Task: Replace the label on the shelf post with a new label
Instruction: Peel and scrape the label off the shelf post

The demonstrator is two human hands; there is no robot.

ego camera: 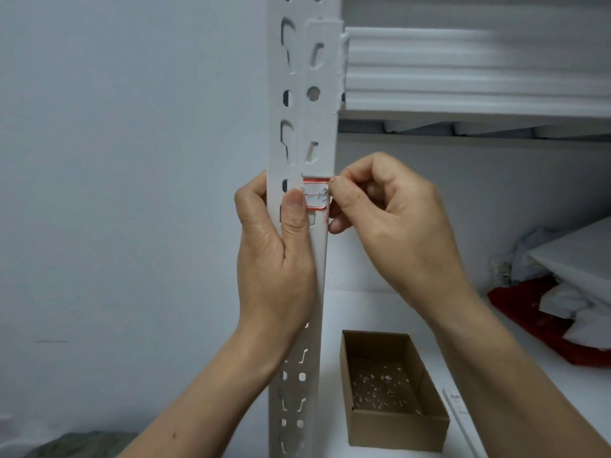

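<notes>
At mid-height, gripped the white shelf post [302,110] with the left hand [274,259], pressed its thumb on the red-bordered label [315,198] stuck there; could not read its blurred blue writing. Pinched the label's right edge with the right hand [390,219].

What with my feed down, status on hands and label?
Left hand grips shelf post, thumb on label. Right hand pinches label's right edge. Nothing in the way.

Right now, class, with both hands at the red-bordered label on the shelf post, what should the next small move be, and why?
Probably pull the pinched edge slowly leftward to peel. The right hand pinches the right edge of the label on the shelf post, while the left hand grips the post, thumb on the label's left edge.
</notes>
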